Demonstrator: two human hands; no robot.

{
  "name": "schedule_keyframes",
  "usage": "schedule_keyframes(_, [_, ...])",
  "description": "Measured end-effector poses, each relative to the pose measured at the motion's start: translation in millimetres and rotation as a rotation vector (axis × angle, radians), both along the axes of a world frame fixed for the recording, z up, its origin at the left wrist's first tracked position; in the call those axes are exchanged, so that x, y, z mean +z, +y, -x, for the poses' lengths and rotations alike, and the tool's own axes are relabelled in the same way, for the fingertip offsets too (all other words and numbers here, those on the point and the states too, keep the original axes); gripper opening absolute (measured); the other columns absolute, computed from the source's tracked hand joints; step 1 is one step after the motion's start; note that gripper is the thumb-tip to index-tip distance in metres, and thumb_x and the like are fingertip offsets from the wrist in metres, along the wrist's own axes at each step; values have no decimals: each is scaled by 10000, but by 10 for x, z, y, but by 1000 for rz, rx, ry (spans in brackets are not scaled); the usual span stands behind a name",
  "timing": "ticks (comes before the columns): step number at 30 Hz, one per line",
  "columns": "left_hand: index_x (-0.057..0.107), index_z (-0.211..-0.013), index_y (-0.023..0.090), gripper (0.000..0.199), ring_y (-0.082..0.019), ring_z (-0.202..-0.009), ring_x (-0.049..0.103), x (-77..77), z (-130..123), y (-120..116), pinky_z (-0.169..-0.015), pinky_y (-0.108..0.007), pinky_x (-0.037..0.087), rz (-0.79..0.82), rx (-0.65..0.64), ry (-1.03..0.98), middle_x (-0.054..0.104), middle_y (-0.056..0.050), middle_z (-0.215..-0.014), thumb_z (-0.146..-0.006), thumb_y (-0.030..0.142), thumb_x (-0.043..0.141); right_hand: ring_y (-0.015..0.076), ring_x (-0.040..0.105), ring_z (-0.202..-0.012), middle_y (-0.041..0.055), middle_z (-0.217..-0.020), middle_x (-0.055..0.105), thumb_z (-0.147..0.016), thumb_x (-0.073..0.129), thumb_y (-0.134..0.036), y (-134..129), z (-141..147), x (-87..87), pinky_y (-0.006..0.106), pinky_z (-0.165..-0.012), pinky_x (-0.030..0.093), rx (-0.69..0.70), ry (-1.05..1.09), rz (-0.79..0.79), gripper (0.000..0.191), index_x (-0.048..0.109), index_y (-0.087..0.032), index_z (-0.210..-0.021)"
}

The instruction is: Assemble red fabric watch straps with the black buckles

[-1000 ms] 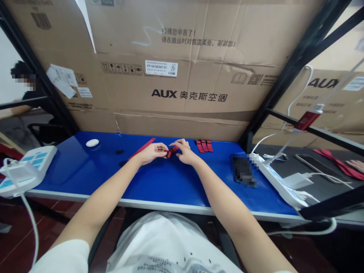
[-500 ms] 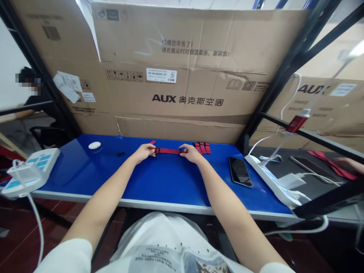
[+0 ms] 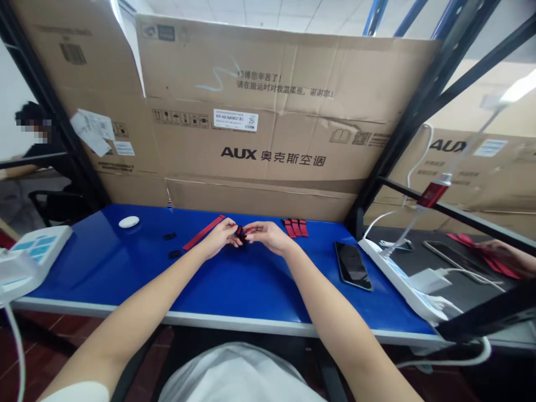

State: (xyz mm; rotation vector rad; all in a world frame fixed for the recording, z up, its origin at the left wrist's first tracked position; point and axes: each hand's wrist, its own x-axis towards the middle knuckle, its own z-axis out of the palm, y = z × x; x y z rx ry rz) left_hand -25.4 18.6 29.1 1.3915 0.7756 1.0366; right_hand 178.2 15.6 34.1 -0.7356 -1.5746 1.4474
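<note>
Close together above the blue table, my left hand [image 3: 225,234] and my right hand [image 3: 270,237] pinch a small red-and-black bunch of strap [image 3: 240,231]. Fingers cover much of it, and I cannot tell how it is folded or whether a buckle is fastened. Behind my left hand, a flat red strap [image 3: 203,233] lies slantwise on the table; whether it joins the held piece is hidden. Left of it lie two small black pieces, one farther back [image 3: 170,236] and one nearer [image 3: 174,254]. Several red straps with black parts [image 3: 295,228] lie side by side beyond my right hand.
A phone [image 3: 352,265] lies right, beside a white power strip [image 3: 402,279] with plugs and cables. A round white object [image 3: 129,222] and another power strip [image 3: 39,257] are left. Cardboard [image 3: 251,184] walls the table's back. Another person's hand [image 3: 508,258] holds red strap at far right.
My hands have come together, and the strap stretched between them is now bunched. A longer length of red strap and a second black piece now show at left. The view has shifted slightly.
</note>
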Motion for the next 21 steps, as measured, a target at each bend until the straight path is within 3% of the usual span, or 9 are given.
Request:
schedule_keyframes(2, [438,-888,186,349,-185,-628,703,-10,-13,-11,-617,-294,546,-12,-4,3,649,1,-714,-827,432,678,160,618,-728,45,-836,698,-641,792,-317,-7,-14,11,318,-721,477,20,-31,-23,363,718,-169,-964])
schedule_keyframes(5, [447,-923,185,379,-194,-665,720,-18,-13,-14,-662,-331,578,-41,-3,-1,663,-10,-831,-811,444,700,160,590,-725,40,-815,677,-739,708,-378,11,-34,7,323,-735,452,-111,-182,-159,248,720,-167,-868])
schedule_keyframes(9, [527,-1035,160,408,-197,-711,728,3,-30,-30,-713,-346,594,-80,-14,51,673,-41,-899,-811,454,701,176,587,-860,39,-888,648,-769,673,-346,36,-22,-18,324,-837,422,-252,-319,-314,175,695,-173,-776])
schedule_keyframes(21, [624,-1045,102,483,-221,-712,730,-7,-53,-29,-760,-405,611,-115,12,126,720,-90,-871,-754,466,753,167,583,-806,31,-836,612,-810,630,-339,47,-20,-50,313,-787,440,-198,-383,-460,177,661,-172,-759])
